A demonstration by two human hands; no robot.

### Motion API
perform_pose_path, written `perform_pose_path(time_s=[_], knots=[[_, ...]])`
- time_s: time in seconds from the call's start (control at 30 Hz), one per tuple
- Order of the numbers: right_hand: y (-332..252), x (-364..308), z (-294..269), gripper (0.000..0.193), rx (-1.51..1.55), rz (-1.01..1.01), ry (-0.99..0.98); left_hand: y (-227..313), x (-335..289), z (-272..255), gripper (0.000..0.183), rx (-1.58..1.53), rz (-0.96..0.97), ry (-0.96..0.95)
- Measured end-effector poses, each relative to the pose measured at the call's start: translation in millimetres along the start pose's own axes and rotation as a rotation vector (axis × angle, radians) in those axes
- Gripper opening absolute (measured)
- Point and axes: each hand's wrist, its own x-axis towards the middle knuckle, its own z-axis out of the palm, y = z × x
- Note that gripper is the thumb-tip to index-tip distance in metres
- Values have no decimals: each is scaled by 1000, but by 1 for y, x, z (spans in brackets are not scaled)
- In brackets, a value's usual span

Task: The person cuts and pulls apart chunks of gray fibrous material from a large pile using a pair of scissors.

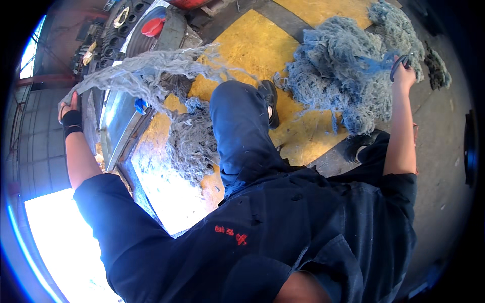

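Out at the far left, my left hand (69, 108), with a dark wrist band, is closed on one end of a long stretched bundle of grey yarn waste (146, 70). The bundle hangs in a sagging band toward the middle, its loose threads trailing past my knee. At the right, my right hand (404, 76) is closed round the dark looped handles of what look like scissors (397, 65); their blades cannot be made out. That hand is over the edge of a big tangled blue-grey yarn heap (338, 65). A smaller yarn heap (194, 141) lies left of my leg.
Yellow floor sheets (252, 38) lie beneath the heaps. A metal-edged bench or machine (118, 123) stands at the left, with a red bowl (153, 27) farther back. More yarn (396, 30) lies at the far right, beside a dark clump (437, 68) on the grey floor.
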Motion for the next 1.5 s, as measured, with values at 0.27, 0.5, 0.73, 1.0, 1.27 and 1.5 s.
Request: perform_pose_path(time_s=[0.27, 0.5, 0.73, 1.0, 1.27, 1.5], knots=[[9, -13, 17, 35, -435, -269, -168, 93, -50, -52, 51, -222, -553, -56], [-35, -164, 77, 65, -274, 509, -1232, 114, -70, -63, 36, -1202, -1006, 207], [2, -192, 120, 62, -125, 1071, -1319, 125, -75, -84, 40, -1228, -976, 172], [11, -203, 153, 62, -34, 1082, -1331, 149, -82, -118, 40, -1229, -914, 93], [10, -202, 170, 60, 20, 905, -1269, 148, -94, -122, 39, -1243, -932, 101], [7, -194, 164, 62, 23, 783, -1105, 125, -94, -117, 36, -1220, -961, 234]])
